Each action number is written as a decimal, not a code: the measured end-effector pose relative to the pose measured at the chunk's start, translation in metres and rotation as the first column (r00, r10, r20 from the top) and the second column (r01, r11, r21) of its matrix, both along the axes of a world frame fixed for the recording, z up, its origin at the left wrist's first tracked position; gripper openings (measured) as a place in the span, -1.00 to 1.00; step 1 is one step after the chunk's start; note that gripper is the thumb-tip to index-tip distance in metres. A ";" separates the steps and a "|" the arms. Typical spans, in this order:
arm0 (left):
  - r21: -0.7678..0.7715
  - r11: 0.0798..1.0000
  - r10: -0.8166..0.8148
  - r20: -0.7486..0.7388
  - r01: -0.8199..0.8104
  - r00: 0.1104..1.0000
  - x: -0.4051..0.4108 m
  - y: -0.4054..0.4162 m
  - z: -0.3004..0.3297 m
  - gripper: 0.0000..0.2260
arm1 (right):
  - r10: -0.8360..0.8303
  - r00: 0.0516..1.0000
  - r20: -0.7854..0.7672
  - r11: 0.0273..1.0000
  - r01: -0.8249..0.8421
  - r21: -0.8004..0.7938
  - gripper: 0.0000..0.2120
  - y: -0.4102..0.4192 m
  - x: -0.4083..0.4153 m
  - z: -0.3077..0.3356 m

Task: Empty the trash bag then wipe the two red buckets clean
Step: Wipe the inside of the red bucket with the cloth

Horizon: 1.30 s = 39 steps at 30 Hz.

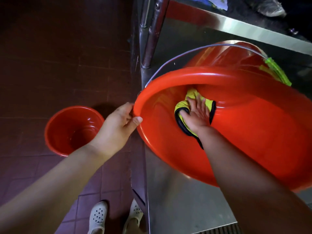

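Observation:
A large red bucket (244,132) lies tilted on its side on a steel table (182,200), its mouth facing me. My left hand (118,125) grips its rim at the left edge. Inside the bucket my right hand (196,114) presses flat, fingers straight, on a yellow cloth with a black border (181,107) against the bucket's bottom. The bucket's wire handle with a green grip (276,70) hangs over its outer wall. A second, smaller red bucket (70,130) stands upright on the floor at the left, with nothing visible inside. No trash bag is in view.
Dark red floor tiles (50,56) cover the left side. A steel table leg (150,31) rises just behind the big bucket. My white perforated shoes (98,217) stand by the table's edge. A crumpled bluish sheet (217,2) lies at the far top.

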<state>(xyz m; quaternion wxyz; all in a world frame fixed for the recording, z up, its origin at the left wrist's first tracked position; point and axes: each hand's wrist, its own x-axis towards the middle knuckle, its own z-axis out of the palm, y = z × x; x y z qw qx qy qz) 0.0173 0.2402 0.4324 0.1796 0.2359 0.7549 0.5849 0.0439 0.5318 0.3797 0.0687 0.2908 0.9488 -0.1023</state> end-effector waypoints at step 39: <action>0.067 0.998 -0.018 0.338 -0.004 0.941 0.054 0.015 -0.050 -0.73 | 0.075 0.997 0.031 0.993 -0.072 -0.097 -0.21 -0.055 0.033 0.008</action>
